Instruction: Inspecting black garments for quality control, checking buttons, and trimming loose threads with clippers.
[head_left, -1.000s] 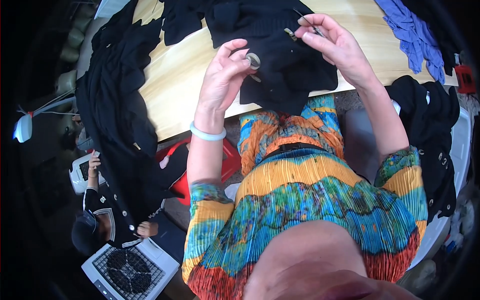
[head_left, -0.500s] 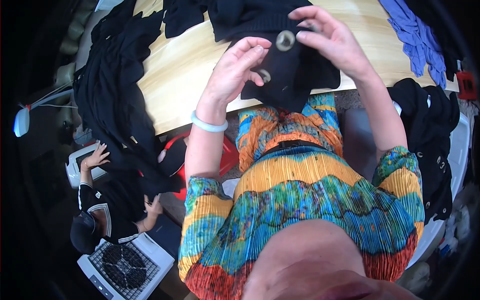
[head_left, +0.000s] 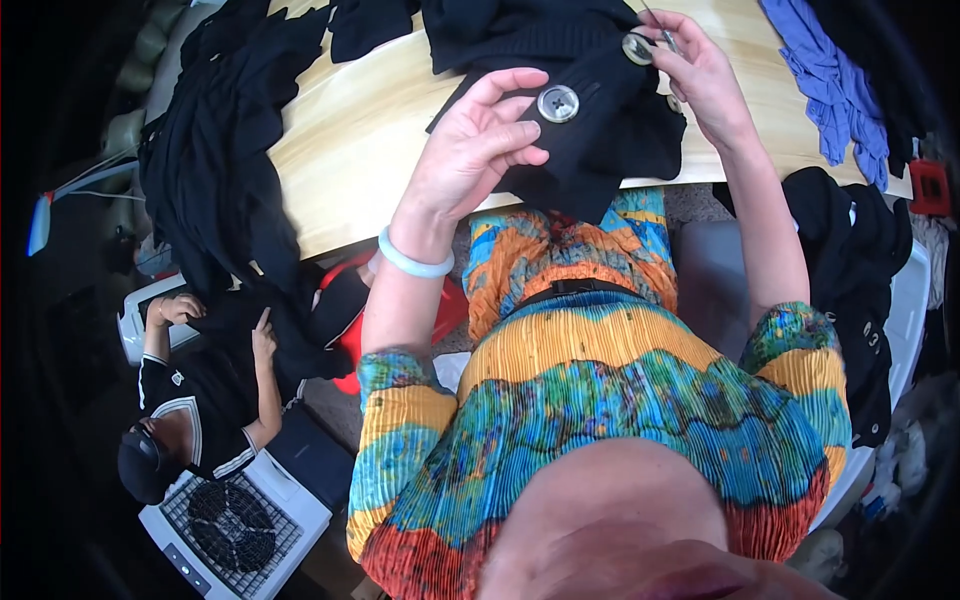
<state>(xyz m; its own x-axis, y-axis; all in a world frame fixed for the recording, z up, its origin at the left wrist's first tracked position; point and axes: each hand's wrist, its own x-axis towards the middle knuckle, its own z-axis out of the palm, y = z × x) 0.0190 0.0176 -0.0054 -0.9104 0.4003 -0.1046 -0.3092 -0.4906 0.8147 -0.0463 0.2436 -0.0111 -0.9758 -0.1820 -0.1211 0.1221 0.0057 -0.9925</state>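
Observation:
A black knit garment [head_left: 585, 160] hangs over the near table edge, with its lower part toward my lap. My left hand [head_left: 480, 140] is closed at its left side, thumb and fingertips beside a large pale-rimmed button [head_left: 558, 103] with dark thread crossed at its centre. My right hand [head_left: 705, 85] is farther right, pinching a slim pointed metal tool [head_left: 660, 30], whose exact kind I cannot make out. Against its fingertips shows a second pale-rimmed button [head_left: 637, 48]. Another small button [head_left: 674, 103] peeks out below this hand, partly hidden.
Black garments [head_left: 215, 130] trail off the wooden table [head_left: 340, 150] at left toward a seated co-worker [head_left: 200, 400] beside a box fan [head_left: 235, 530]. Purple cloth [head_left: 825, 80] drapes at far right. A white tub [head_left: 905, 330] with black buttoned garments stands right; a red stool [head_left: 445, 310] is near my left.
My right hand has moved right and farther away, and the metal tool now shows in it. The button by my left hand now faces up plainly. The co-worker's hands have shifted.

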